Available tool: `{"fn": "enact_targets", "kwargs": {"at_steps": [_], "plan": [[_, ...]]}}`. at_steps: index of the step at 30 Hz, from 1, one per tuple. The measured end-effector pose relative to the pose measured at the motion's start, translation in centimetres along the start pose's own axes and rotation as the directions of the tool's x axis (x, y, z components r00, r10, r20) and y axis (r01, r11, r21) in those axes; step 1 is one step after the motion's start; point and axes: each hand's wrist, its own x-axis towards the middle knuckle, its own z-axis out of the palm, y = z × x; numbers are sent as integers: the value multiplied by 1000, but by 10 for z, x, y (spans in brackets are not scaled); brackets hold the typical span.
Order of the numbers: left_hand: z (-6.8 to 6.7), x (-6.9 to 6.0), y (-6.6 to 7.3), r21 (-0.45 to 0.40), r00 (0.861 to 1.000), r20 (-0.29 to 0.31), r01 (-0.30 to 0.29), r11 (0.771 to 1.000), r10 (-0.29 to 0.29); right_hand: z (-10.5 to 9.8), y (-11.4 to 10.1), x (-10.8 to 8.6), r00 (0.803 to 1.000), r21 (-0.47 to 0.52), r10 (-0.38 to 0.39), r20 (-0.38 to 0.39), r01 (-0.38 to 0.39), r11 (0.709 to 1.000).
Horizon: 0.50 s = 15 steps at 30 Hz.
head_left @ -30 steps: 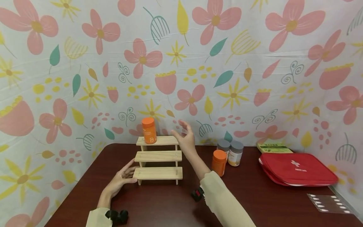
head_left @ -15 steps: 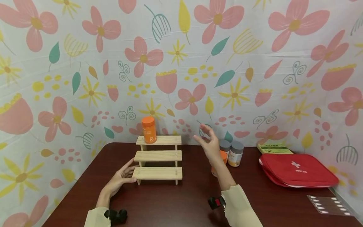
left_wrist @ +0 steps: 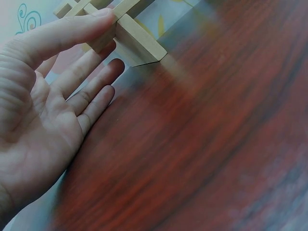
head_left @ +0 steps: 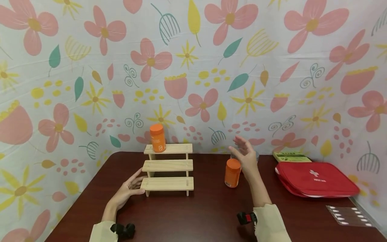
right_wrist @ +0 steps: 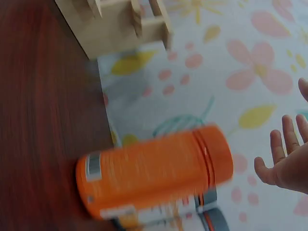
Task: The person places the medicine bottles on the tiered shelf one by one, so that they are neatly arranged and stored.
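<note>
A three-tier wooden display stand (head_left: 168,165) stands left of the table's middle. My left hand (head_left: 127,192) holds its left end, the thumb at the front of the lowest step and the fingers beside and behind it; the left wrist view shows this hand (left_wrist: 53,91) close up. An orange pill bottle (head_left: 158,138) stands upright on the top step. My right hand (head_left: 246,156) hovers with parted fingers, holding nothing, beside a second upright orange bottle (head_left: 232,173). Behind that hand, the grey-lidded bottles are mostly hidden; the right wrist view shows their grey lids (right_wrist: 216,221).
To the right lies a red first-aid pouch (head_left: 317,179), with a green-yellow box (head_left: 291,156) behind it. A clear packet of white-tipped items (head_left: 349,215) lies near the table's right edge. A floral cloth (head_left: 193,67) hangs behind the dark table (head_left: 187,218).
My right hand has moved right, away from the stand, to the grey-lidded bottles, passing in front of the second orange bottle. My left hand stays at the stand.
</note>
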Motion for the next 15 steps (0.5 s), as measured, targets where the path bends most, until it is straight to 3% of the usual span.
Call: {"fn": "enact_targets", "kwargs": {"at_steps": [7, 15], "plan": [[-1, 0, 1, -22, 998, -26, 51, 998, -51, -19, 13, -4, 998, -66, 70, -8, -70, 995], [2, 2, 2, -21, 999, -15, 46, 999, -46, -26, 26, -6, 993, -89, 119, 6, -118, 989]]}}
